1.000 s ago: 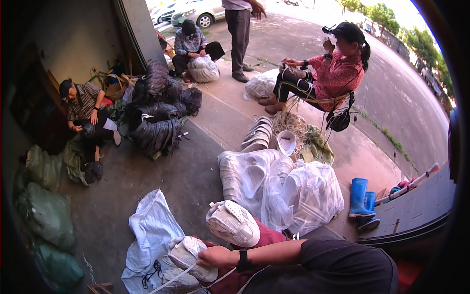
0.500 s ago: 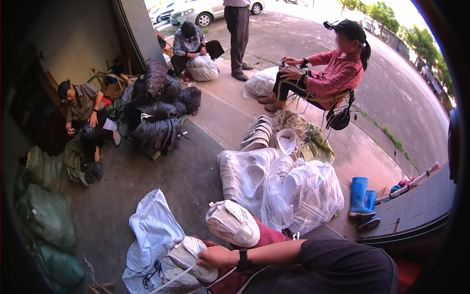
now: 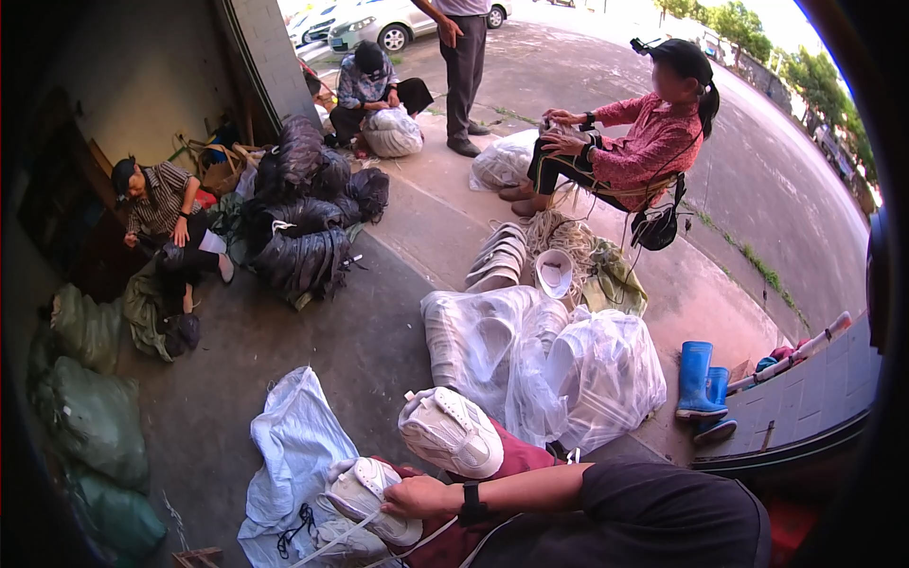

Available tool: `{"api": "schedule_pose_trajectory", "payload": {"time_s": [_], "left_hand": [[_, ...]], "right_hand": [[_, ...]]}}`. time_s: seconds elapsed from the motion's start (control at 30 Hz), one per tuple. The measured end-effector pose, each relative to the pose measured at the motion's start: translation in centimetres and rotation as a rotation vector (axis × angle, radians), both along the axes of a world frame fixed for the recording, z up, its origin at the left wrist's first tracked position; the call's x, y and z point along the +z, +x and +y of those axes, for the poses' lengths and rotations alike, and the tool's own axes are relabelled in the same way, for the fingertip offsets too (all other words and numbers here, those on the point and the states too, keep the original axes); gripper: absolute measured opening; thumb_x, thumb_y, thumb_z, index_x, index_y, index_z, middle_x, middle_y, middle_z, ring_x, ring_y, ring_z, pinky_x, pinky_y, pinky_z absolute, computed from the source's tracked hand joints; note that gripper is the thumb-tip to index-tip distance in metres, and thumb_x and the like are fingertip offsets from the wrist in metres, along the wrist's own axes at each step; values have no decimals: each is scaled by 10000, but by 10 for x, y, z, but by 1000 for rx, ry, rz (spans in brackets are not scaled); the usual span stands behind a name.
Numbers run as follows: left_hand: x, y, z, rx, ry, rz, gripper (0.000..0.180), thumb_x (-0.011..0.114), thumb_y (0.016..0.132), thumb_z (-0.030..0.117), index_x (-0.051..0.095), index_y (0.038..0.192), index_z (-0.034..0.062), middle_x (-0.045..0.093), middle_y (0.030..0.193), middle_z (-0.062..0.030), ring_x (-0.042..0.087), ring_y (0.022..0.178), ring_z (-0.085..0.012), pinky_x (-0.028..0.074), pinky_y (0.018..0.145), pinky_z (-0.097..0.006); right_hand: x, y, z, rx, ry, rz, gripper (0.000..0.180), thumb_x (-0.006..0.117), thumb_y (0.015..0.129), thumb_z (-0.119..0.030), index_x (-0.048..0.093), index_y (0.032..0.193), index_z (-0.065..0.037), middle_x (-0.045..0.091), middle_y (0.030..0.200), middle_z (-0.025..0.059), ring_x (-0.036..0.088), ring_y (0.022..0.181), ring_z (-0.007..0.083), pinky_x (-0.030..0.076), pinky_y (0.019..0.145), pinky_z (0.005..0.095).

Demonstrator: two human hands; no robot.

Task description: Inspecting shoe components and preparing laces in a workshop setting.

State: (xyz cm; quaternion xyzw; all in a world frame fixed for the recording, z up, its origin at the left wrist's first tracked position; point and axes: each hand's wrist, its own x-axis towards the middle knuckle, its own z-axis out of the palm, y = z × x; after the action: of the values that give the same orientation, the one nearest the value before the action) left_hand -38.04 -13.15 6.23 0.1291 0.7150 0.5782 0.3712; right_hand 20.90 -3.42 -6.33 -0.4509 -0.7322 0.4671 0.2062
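Observation:
My right hand (image 3: 417,497) comes in from the lower right, with a black band on its wrist. Its fingers are closed at the edge of a white shoe upper (image 3: 358,481) with rows of eyelets. White shoelaces (image 3: 336,543) trail from beside the fingers toward the bottom edge. A second white shoe upper (image 3: 451,432) rests farther off on the dark red cloth (image 3: 523,452). Another pale upper (image 3: 346,540) lies partly hidden below the laces. My left hand is out of the picture.
A white woven sack (image 3: 295,445) lies at left. Beyond my arm are clear plastic bags of pale uppers (image 3: 606,369) and blue boots (image 3: 696,383). Dark stacked uppers (image 3: 303,251), green sacks (image 3: 95,417), three seated people and a standing person are farther away.
My right hand and the shoe uppers stay almost where they were. In the background the standing person has shifted slightly, and their lowered arm and hand now show.

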Motion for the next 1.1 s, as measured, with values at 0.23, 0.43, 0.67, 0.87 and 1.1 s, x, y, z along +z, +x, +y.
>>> {"api": "schedule_pose_trajectory", "payload": {"time_s": [0.23,0.43,0.67,0.87,1.1], "left_hand": [[-14,-6,9,22,15,11,152,563,875,289,646,781,203,346,527,23,399,439,-134,290,397,-286],[6,-9,-3,78,54,60,115,587,862,252,645,780,196,329,519,23,383,419,-134,275,382,-283],[19,84,26,81,73,62,77,614,848,208,645,780,188,309,509,24,365,396,-133,257,364,-279],[7,25,8,18,88,86,142,592,854,177,648,980,141,411,600,1,424,479,-141,313,421,-281],[-7,0,6,-122,46,322,440,514,832,0,539,1270,35,568,981,-74,510,767,-148,405,646,-255]], "right_hand": [[5,5,1,-12,-54,-19,381,452,964,-376,586,901,-25,634,774,211,643,799,388,458,855,475],[7,1,2,15,-23,3,375,456,962,-376,590,901,-30,639,778,212,646,802,389,453,863,479],[-1,6,0,-28,-39,-13,376,459,961,-378,592,900,-32,641,773,210,645,796,391,453,860,480],[12,9,-2,-16,-23,0,371,463,960,-376,591,900,-32,641,774,208,645,785,386,482,773,481],[3,6,-5,-68,29,32,394,478,933,-382,610,847,-20,643,731,213,648,719,395,491,682,485]]}}
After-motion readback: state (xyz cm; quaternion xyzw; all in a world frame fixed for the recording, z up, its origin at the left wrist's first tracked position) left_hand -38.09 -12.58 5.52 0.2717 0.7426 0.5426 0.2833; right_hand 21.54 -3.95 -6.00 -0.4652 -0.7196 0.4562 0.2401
